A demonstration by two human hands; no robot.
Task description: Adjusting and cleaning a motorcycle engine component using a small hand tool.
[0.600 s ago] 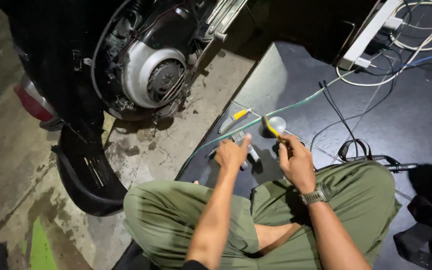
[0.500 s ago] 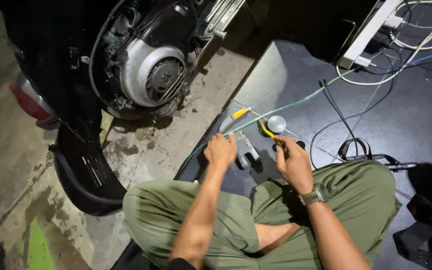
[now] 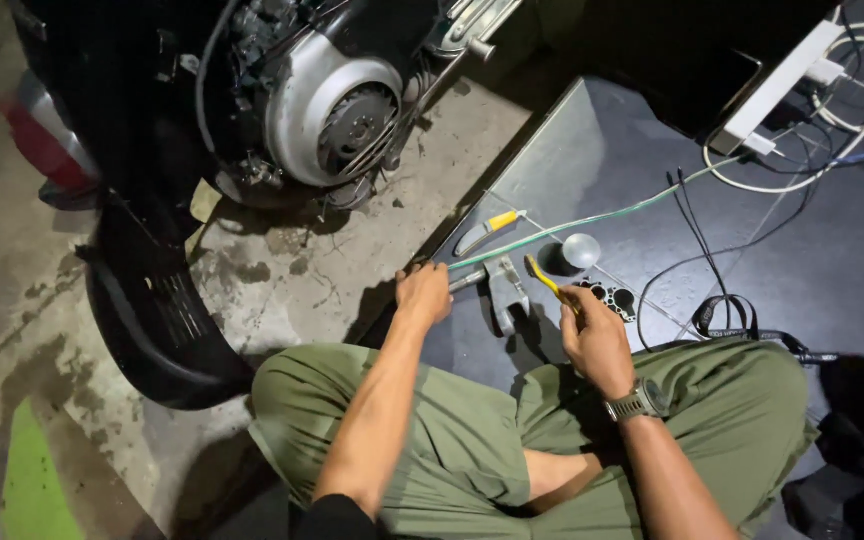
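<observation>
Both hands are working low on the dark mat (image 3: 652,270): the left hand (image 3: 424,293) is closing on a small metal piece (image 3: 464,281), I think, while the right hand (image 3: 595,335) is gripping a yellow brush (image 3: 544,277). Short, gentle strokes are fitting here, since the mat's edge lies just left and cables (image 3: 697,290) crowd the right.

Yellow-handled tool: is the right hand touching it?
Touching. The head view shows the right hand closed around the lower end of the yellow-handled tool, whose handle sticks out above the fingers with no gap between them.
</observation>
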